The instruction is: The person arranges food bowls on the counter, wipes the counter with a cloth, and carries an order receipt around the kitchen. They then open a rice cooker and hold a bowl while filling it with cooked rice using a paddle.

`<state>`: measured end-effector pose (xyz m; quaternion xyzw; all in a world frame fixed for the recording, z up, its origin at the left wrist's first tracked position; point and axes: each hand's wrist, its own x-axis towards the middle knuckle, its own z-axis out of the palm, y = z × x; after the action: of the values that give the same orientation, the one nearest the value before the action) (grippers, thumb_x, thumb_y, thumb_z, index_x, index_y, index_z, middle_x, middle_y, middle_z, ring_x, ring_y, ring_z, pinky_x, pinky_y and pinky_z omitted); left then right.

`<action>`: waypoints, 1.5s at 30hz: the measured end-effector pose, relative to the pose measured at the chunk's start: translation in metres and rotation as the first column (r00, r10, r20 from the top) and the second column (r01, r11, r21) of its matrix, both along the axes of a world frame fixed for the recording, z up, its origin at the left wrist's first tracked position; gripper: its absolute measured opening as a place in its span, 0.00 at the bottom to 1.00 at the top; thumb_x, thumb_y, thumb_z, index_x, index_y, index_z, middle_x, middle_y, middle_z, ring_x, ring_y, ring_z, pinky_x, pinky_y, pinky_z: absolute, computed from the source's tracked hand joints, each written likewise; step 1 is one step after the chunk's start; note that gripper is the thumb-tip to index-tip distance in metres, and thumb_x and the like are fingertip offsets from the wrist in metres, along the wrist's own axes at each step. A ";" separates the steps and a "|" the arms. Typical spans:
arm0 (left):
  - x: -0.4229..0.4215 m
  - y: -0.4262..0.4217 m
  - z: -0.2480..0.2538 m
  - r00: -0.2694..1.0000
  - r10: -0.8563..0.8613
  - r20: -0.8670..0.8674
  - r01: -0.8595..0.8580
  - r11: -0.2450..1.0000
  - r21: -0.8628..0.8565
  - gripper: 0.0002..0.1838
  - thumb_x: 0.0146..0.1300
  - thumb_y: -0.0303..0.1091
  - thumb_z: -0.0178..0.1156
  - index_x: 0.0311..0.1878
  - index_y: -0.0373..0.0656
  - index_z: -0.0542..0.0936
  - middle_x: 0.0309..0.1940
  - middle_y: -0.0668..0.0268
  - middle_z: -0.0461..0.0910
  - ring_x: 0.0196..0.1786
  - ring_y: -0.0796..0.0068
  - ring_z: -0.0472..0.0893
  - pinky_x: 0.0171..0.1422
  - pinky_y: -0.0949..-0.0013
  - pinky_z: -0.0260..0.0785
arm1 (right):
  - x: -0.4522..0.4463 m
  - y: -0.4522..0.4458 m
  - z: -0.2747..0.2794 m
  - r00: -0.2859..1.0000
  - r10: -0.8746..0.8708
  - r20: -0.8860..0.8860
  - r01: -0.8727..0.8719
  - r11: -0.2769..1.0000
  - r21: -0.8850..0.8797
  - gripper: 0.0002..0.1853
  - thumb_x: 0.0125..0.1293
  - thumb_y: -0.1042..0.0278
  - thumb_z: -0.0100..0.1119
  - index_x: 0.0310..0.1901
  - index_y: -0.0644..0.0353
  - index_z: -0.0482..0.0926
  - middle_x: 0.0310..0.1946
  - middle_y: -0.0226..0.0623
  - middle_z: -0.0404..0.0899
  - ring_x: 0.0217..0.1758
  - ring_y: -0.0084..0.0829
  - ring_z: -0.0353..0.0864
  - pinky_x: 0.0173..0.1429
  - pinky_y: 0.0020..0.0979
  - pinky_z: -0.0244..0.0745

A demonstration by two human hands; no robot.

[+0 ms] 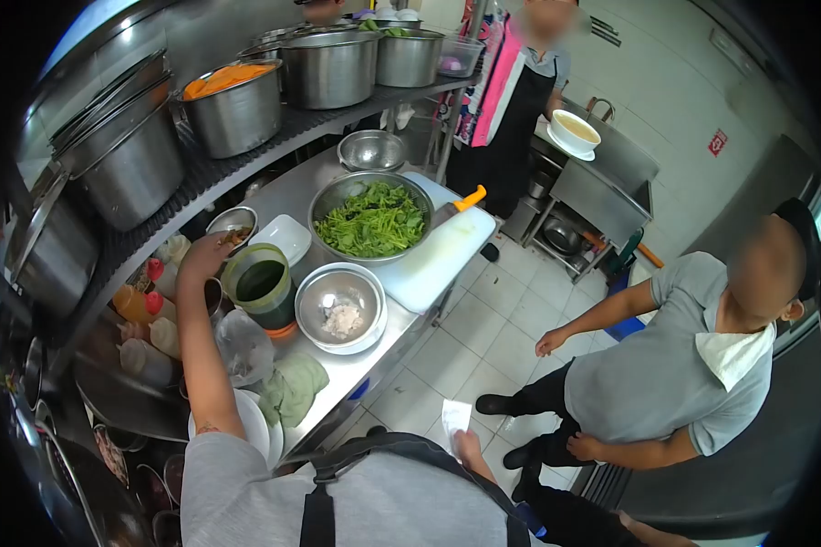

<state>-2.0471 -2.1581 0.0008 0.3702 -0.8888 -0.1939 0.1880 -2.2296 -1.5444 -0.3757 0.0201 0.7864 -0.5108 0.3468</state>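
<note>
My left hand (206, 255) reaches to a small metal bowl (234, 215) holding brownish food pieces. Its fingers bend down at the bowl's near edge; what they grip is hard to see. My right hand (468, 446), low in front of my body, is closed on a white paper slip (456, 417). Close to my left arm stand a green-rimmed tub (263, 314) of dark green contents, a white dish (283, 239) and a plastic bag (244, 346). A metal bowl (312, 305) with pale, crumbly food sits on a white plate nearby.
Chopped greens (374, 219) fill a large bowl beside a yellow-handled knife (456, 206) on a white cutting board (447, 251). Pots (233, 114) line the shelf above. A co-worker (666, 356) stands at right; another person holds a white soup bowl (575, 133).
</note>
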 end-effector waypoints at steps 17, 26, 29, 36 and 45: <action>-0.126 0.462 -0.117 0.807 -0.411 -0.423 0.549 0.260 0.794 0.28 0.70 0.45 0.55 0.66 0.37 0.67 0.51 0.61 0.77 0.51 0.75 0.76 0.56 0.70 0.69 | -0.012 0.025 0.232 0.995 -0.055 0.086 0.099 0.711 -0.696 0.16 0.65 0.76 0.54 0.54 0.64 0.72 0.47 0.34 0.79 0.48 0.24 0.77 0.54 0.26 0.71; -0.053 0.424 -0.147 0.749 0.275 -0.602 0.289 0.683 0.671 0.12 0.72 0.36 0.49 0.46 0.37 0.77 0.37 0.71 0.79 0.39 0.83 0.76 0.47 0.73 0.70 | 0.017 0.031 0.211 0.939 0.331 0.098 -0.225 0.801 -0.554 0.11 0.68 0.70 0.55 0.51 0.61 0.75 0.37 0.34 0.81 0.35 0.18 0.77 0.40 0.23 0.74; -0.019 0.349 -0.100 0.644 0.517 -0.564 -0.039 0.758 0.651 0.13 0.69 0.39 0.49 0.41 0.39 0.76 0.32 0.68 0.75 0.34 0.78 0.73 0.42 0.72 0.67 | 0.029 0.034 0.197 0.868 0.493 0.068 -0.396 0.767 -0.504 0.11 0.69 0.69 0.54 0.50 0.62 0.75 0.36 0.33 0.81 0.34 0.20 0.77 0.41 0.23 0.74; 0.009 0.306 0.001 0.539 0.380 -0.752 0.211 0.803 0.557 0.39 0.69 0.30 0.46 0.77 0.64 0.40 0.27 0.68 0.73 0.19 0.84 0.66 0.19 0.79 0.57 | 0.040 0.067 0.074 0.637 0.769 -0.044 -0.760 0.617 -0.204 0.14 0.68 0.61 0.55 0.50 0.58 0.78 0.38 0.33 0.84 0.35 0.23 0.79 0.42 0.26 0.75; 0.023 0.416 -0.019 0.802 -0.444 -0.398 0.534 0.833 0.147 0.25 0.60 0.17 0.45 0.56 0.49 0.79 0.39 0.52 0.80 0.38 0.63 0.79 0.45 0.68 0.70 | 0.112 0.139 -0.013 0.221 0.975 0.009 -0.900 0.201 0.388 0.16 0.61 0.51 0.54 0.44 0.50 0.81 0.40 0.40 0.84 0.44 0.45 0.82 0.47 0.40 0.76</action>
<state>-2.0242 -1.7425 -0.0184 0.1067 -0.8746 -0.4095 0.2365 -2.1180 -1.4054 -0.3885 -0.4730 0.7362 -0.0573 0.4806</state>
